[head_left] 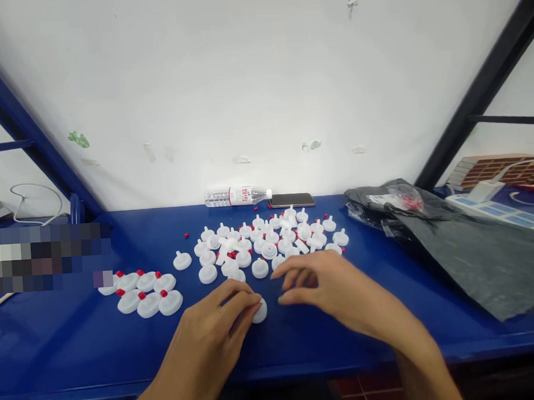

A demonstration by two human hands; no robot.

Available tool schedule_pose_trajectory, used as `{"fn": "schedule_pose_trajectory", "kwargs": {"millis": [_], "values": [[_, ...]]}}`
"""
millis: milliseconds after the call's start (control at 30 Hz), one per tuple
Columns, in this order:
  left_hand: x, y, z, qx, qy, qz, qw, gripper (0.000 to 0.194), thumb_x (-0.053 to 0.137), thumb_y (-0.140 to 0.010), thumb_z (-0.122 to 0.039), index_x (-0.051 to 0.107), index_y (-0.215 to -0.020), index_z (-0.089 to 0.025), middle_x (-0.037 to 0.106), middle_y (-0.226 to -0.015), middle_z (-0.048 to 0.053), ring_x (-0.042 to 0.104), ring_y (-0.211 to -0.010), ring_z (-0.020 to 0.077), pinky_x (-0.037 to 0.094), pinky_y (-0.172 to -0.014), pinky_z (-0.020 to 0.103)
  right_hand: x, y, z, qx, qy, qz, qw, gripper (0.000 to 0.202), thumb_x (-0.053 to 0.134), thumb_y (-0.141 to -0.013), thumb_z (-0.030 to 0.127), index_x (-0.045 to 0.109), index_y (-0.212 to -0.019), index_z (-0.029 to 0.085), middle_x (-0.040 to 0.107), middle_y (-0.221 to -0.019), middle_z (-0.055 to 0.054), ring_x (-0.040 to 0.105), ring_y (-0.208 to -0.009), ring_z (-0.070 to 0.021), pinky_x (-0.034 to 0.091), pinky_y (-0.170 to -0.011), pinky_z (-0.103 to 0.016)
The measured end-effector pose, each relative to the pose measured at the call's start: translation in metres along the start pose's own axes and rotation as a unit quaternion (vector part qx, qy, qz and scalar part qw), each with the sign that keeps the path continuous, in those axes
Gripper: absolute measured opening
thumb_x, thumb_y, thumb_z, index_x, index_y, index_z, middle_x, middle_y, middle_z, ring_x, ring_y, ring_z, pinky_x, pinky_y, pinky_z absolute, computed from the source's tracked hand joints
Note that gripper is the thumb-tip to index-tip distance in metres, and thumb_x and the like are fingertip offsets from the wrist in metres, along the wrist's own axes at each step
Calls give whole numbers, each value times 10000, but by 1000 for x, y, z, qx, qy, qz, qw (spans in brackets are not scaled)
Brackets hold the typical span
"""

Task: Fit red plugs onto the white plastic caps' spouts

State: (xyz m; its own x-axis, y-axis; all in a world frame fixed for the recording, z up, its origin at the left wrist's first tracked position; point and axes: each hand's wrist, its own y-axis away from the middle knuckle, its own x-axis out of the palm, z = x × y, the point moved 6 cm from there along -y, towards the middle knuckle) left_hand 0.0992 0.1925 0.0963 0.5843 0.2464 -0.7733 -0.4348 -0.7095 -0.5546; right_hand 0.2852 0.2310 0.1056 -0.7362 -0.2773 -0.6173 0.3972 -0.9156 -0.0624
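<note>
Head view: low centre of the frame, the left hand [215,324] pinches a round white plastic cap [259,311] between its fingertips on the blue table [54,352]; just right, the right hand [331,289] hovers, fingers curled loosely apart, holding nothing; behind lies a heap of white caps [263,242]; centre left, red-tipped white caps [146,292] sit in rows.

water bottle [238,196] label red print, too blurred to read

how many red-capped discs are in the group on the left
7 red-capped discs: four in the back row, three in the front row, left of the left hand. The far-left one is partly blurred, so more may be hidden.
</note>
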Motion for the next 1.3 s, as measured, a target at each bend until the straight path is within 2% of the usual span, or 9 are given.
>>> {"fn": "schedule_pose_trajectory", "kwargs": {"millis": [67,167,267,400,500,833,1033,1167,1300], "values": [[-11,0,11,-35,-25,20,999,212,531,-993,-167,710,-914,-247,749,-917,-21,741,-726,133,520,-633,217,-27,6,-11,30,56,-93,994,153,732,-913,372,807,-1019,291,812,-915,23,747,-832,-188,545,-772,-276],[-32,4,37,-108,-70,67,989,215,546,-944,-267,736,-843,-269,754,-826,-15,727,-664,184,475,-584,273,-66,15,-32,84,153,-229,958,217,625,-955,409,794,-953,274,813,-931,-24,745,-832,-237,519,-760,-339],[-50,15,64,-213,-128,149,957,266,502,-916,-367,748,-837,-300,777,-863,6,730,-738,246,478,-665,337,-85,19,-55,127,193,-281,931,229,620,-935,420,780,-978,262,808,-911,-47,728,-770,-269,468,-710,-371],[-72,21,79,-281,-170,204,922,361,405,-911,-361,757,-893,-284,793,-1049,71,732,-869,319,494,-824,440,-82,13,-72,140,205,-258,934,230,656,-912,459,785,-997,287,810,-901,-20,729,-751,-255,454,-699,-354],[-82,19,85,-311,-190,210,907,349,408,-927,-339,750,-927,-269,796,-1086,82,731,-964,334,472,-912,448,-76,10,-75,139,208,-236,939,195,667,-906,425,790,-991,301,811,-905,-7,738,-789,-252,455,-707,-343],[-106,21,141,-358,-264,168,880,340,456,-922,-276,792,-904,-225,791,-840,35,734,-826,290,422,-696,298,-75,7,-79,136,217,-227,940,167,628,-906,303,792,-874,293,817,-914,-23,738,-811,-274,472,-731,-363],[-106,23,154,-357,-275,163,878,354,429,-929,-264,782,-911,-265,768,-801,-58,701,-786,187,365,-658,216,-80,22,-50,109,208,-261,936,194,624,-893,393,787,-900,288,812,-961,-38,739,-797,-271,484,-727,-370],[-101,23,152,-343,-255,169,888,304,482,-909,-259,771,-1003,-250,771,-907,-21,681,-768,182,379,-655,231,-56,26,-17,51,153,-174,971,157,674,-896,419,792,-857,323,801,-885,11,689,-699,-209,478,-676,-325],[-106,21,143,-322,-243,170,899,348,508,-943,-351,744,-1177,-246,734,-1025,41,680,-857,229,431,-739,280,-21,19,-5,62,127,-46,989,104,717,-906,312,792,-835,304,789,-845,25,697,-745,-190,467,-674,-296]]}}
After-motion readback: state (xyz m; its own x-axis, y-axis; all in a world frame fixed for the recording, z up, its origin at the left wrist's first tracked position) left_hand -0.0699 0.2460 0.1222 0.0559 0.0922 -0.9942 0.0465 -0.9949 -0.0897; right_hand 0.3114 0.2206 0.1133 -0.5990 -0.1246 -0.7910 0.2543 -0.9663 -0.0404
